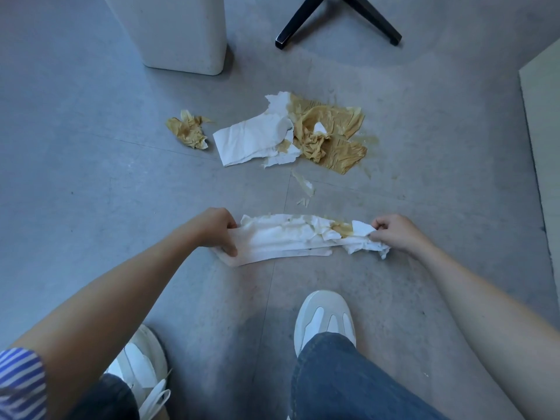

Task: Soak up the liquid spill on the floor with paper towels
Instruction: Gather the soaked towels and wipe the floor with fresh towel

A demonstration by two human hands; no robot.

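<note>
A person looks down at a grey floor (pixel 91 153). A brown spill (pixel 369 140) wets the floor and is mostly covered by a pile of paper towels (pixel 330 128). The pile is soaked brown over the spill and white on the part reaching left of it.

Nearer the person than the spill, both hands stretch a long strip of paper towel (pixel 285 242) sideways between them. The left hand (pixel 218 228) grips the strip's left end with fingers and thumb curled round it. The right hand (pixel 397 233) pinches the crumpled right end. The strip is mostly white, with a brown stain near the right hand. Whether it touches the floor cannot be told.

Small torn scraps (pixel 304 184) lie between the spill and the strip. Left of the spill sits a crumpled brown wad (pixel 188 130). Beyond the spill stand a white bin (pixel 178 34) and black chair legs (pixel 339 19). Two pale shoes (pixel 324 316) stand well short of the spill, below the strip.
</note>
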